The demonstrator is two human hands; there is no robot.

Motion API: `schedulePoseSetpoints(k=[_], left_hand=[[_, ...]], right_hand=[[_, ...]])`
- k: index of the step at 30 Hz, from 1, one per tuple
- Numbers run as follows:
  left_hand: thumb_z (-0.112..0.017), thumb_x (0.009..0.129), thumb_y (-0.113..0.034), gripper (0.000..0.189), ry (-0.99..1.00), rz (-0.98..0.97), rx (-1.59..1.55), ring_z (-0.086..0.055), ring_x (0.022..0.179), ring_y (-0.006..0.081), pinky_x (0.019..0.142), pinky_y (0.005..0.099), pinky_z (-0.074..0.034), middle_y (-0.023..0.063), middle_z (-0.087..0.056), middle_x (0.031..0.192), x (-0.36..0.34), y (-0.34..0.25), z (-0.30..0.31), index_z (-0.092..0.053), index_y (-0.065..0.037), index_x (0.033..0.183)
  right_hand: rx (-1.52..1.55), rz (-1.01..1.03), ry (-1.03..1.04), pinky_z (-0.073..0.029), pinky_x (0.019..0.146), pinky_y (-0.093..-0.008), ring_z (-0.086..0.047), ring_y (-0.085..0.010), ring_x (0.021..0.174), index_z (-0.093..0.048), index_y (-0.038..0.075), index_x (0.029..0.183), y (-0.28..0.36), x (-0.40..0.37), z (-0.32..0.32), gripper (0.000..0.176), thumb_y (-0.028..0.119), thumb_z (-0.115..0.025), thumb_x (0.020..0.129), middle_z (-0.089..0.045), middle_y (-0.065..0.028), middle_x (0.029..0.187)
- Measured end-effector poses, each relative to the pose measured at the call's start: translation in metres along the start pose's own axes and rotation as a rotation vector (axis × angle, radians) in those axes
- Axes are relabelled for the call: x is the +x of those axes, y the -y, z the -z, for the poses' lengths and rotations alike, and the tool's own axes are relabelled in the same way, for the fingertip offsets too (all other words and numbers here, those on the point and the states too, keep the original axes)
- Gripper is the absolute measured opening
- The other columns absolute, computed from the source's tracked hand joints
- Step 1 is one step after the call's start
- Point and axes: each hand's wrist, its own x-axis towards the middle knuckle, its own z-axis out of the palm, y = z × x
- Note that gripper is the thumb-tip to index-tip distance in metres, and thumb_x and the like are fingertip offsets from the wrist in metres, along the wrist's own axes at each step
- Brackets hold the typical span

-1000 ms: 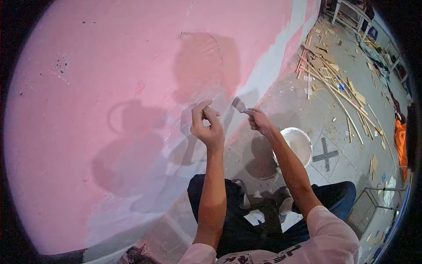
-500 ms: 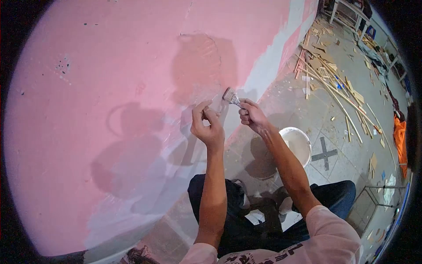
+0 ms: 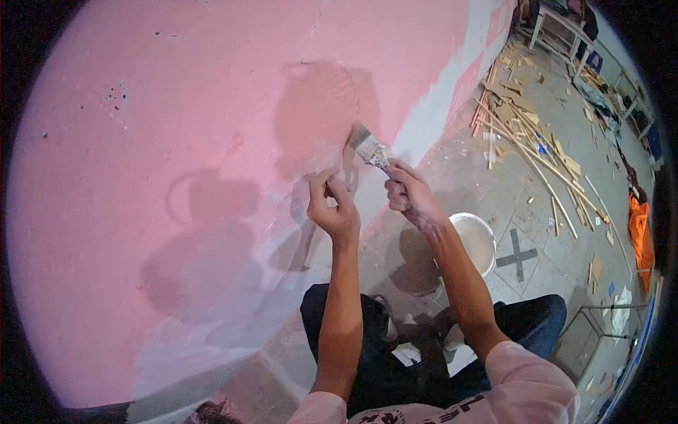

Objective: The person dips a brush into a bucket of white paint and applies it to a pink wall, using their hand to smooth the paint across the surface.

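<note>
The paintbrush [image 3: 370, 148] is in the right hand [image 3: 409, 191], slanting up and to the left from it, with its bristles at the pink wall [image 3: 191, 106], near the lower end of a thin crack. The right hand's fingers are curled closed around the brush handle. The left hand [image 3: 335, 205] is raised to the left of the brush and a little lower, apart from it, in front of the wall; its fingers are bent in toward the thumb, and whether they pinch anything cannot be told.

A pale grey-white area runs along the lower part of the wall, and shadows of the head and arms fall across the pink. Below the right hand, partly behind the right forearm, a white bucket [image 3: 474, 244] with pale contents stands on the tiled floor [image 3: 526, 279]. Just right of the bucket is a dark tape cross [image 3: 517, 255]. Farther off lie scattered wooden strips [image 3: 540, 159], and an orange cloth [image 3: 640, 237] is near the right edge.
</note>
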Motion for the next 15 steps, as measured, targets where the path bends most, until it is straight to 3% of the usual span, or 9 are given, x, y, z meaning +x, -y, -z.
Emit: schedulePoseSetpoints(k=[4, 7, 8, 10, 12, 15], left_hand=[[-0.052, 0.099, 0.001, 0.015, 0.017, 0.011, 0.013, -0.062, 0.062, 0.0115, 0.057, 0.027, -0.047, 0.0055, -0.063, 0.08, -0.002, -0.009, 0.006, -0.067, 0.002, 0.103], [-0.054, 0.096, 0.004, 0.016, 0.02, 0.001, 0.022, -0.063, 0.062, 0.0126, 0.058, 0.0272, -0.047, 0.0071, -0.065, 0.081, 0.001, -0.005, 0.009, -0.068, 0.001, 0.103], [-0.055, 0.093, 0.005, 0.018, 0.016, -0.001, 0.021, -0.064, 0.062, 0.0138, 0.058, 0.0276, -0.048, 0.0087, -0.067, 0.081, 0.001, -0.004, 0.009, -0.069, 0.0, 0.103], [-0.055, 0.094, 0.005, 0.018, 0.003, 0.001, -0.005, -0.063, 0.062, 0.0133, 0.058, 0.0275, -0.047, 0.0077, -0.066, 0.078, 0.0, -0.007, 0.008, -0.069, -0.001, 0.104], [-0.055, 0.094, 0.005, 0.018, 0.001, -0.007, -0.018, -0.063, 0.062, 0.0127, 0.059, 0.0273, -0.047, 0.0068, -0.064, 0.075, 0.005, -0.007, 0.006, -0.069, -0.001, 0.103], [-0.055, 0.094, 0.004, 0.017, 0.008, 0.018, -0.022, -0.062, 0.062, 0.0118, 0.059, 0.0266, -0.047, 0.0054, -0.062, 0.072, 0.003, -0.01, 0.007, -0.069, -0.001, 0.103]], right_hand=[[0.059, 0.012, 0.097, -0.02, 0.041, -0.0232, -0.026, -0.0023, 0.046, -0.057, 0.017, 0.118, 0.02, -0.017, -0.006, 0.014, 0.025, -0.055, 0.107, -0.038, 0.0089, 0.065], [0.061, -0.115, 0.091, -0.026, 0.042, -0.0241, -0.032, -0.0049, 0.047, -0.055, 0.015, 0.118, -0.015, 0.027, 0.043, 0.015, 0.024, -0.055, 0.105, -0.042, 0.0074, 0.065], [0.005, -0.159, -0.066, -0.026, 0.041, -0.025, -0.032, -0.0058, 0.045, -0.053, 0.016, 0.103, -0.038, 0.041, 0.058, 0.013, 0.028, -0.058, 0.104, -0.041, 0.0079, 0.062], [0.09, -0.372, -0.164, -0.028, 0.04, -0.0283, -0.033, -0.0092, 0.042, -0.05, 0.016, 0.086, -0.099, 0.075, 0.135, 0.024, 0.031, -0.059, 0.102, -0.041, 0.0064, 0.06], [-0.015, -0.348, -0.37, -0.025, 0.037, -0.0271, -0.032, -0.0093, 0.041, -0.045, 0.02, 0.075, -0.144, 0.081, 0.175, 0.029, 0.026, -0.057, 0.102, -0.035, 0.0076, 0.056], [-0.129, -0.398, -0.585, -0.027, 0.038, -0.0281, -0.034, -0.0097, 0.041, -0.048, 0.018, 0.076, -0.193, 0.067, 0.233, 0.026, 0.022, -0.054, 0.101, -0.038, 0.0049, 0.058]])
